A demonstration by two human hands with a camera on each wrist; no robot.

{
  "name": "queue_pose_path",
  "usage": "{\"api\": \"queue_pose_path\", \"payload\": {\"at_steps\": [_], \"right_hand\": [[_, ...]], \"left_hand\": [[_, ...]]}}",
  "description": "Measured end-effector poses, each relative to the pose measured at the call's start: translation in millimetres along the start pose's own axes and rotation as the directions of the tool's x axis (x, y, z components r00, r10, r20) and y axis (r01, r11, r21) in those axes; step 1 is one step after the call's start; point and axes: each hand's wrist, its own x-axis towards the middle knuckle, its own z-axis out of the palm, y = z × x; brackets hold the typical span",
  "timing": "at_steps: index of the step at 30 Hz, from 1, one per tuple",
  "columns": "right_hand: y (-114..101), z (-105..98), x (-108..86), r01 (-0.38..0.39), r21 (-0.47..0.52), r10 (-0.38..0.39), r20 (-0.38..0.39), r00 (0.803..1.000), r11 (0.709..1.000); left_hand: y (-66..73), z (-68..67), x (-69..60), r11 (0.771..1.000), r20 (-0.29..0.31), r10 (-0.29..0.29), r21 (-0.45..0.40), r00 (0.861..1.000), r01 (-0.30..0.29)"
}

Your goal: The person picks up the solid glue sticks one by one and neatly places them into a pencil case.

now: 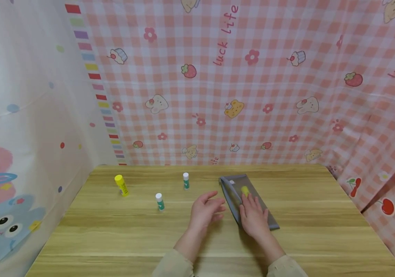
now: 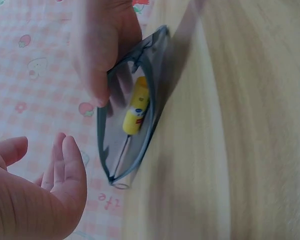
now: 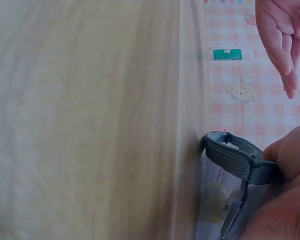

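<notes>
A grey mesh zipper pouch [image 1: 264, 212] lies on the table right of centre, its mouth gaping toward the left. Through that mouth the left wrist view shows a yellow glue stick [image 2: 136, 107] inside. My right hand [image 1: 254, 216] lies over the pouch and grips its upper rim, thumb at the edge and fingers over the mesh. To the left of the mouth, my left hand [image 1: 205, 211] hovers with fingers loosely bent, holding nothing. The right wrist view shows the pouch's zipper rim [image 3: 235, 162] against the right thumb.
Two white-capped green glue sticks, a nearer one [image 1: 160, 202] and a farther one [image 1: 186, 181], stand left of the hands. Farther left stands a yellow glue stick [image 1: 121, 186]. A pink checked cloth [image 1: 218, 88] hangs behind the wooden table [image 1: 114, 246].
</notes>
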Motion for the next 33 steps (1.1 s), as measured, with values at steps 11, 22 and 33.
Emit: {"api": "queue_pose_path", "payload": {"at_steps": [11, 22, 33], "right_hand": [[0.5, -0.9, -0.1, 0.001, -0.001, -0.001, 0.002, 1.0, 1.0], [0.7, -1.3, -0.2, 0.005, 0.009, -0.005, 0.004, 1.0, 1.0], [1.6, -0.3, -0.1, 0.009, 0.003, -0.009, -0.001, 1.0, 1.0]], "left_hand": [[13.1, -10.0, -2.9, 0.976, -0.023, 0.138, 0.173, 0.99, -0.132], [22.4, -27.5, -2.7, 0.883, -0.05, 0.301, 0.391, 0.952, -0.259], [33.5, -44.7, -9.7, 0.771, -0.082, 0.441, 0.544, 0.894, -0.33]]}}
